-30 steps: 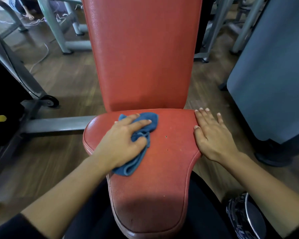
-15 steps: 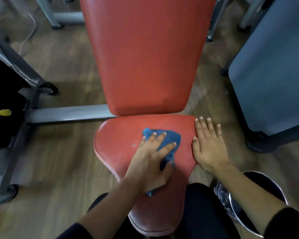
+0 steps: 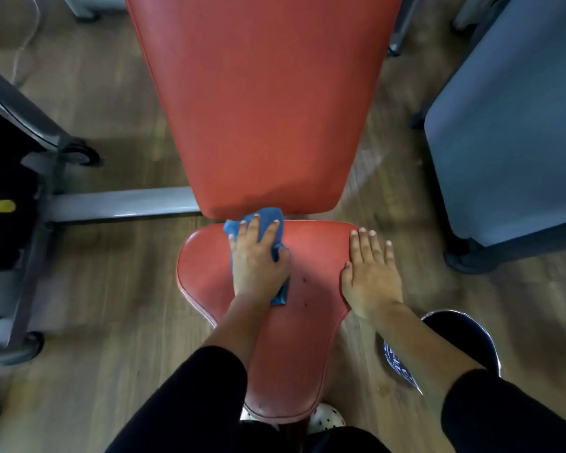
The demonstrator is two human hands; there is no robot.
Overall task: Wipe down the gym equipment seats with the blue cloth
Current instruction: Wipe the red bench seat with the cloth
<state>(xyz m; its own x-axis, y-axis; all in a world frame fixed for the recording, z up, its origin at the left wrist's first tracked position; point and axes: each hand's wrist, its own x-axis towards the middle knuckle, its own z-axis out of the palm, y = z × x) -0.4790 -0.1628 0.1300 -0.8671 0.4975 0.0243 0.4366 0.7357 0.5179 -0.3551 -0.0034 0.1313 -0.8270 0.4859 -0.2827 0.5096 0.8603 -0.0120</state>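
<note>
My left hand [image 3: 257, 259] presses the cloth [image 3: 268, 220] flat against the seat [image 3: 311, 256], fingers spread over it — the cloth sits at the seat's far edge, just under the backrest [image 3: 262, 103]. My right hand [image 3: 371, 273] lies open, palm down, on the seat's right side, holding nothing.

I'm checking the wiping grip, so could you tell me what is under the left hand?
The blue cloth lies under the left hand, pressed on the red seat; its edges show beyond the fingers and palm. The cloth's middle is covered.
</note>
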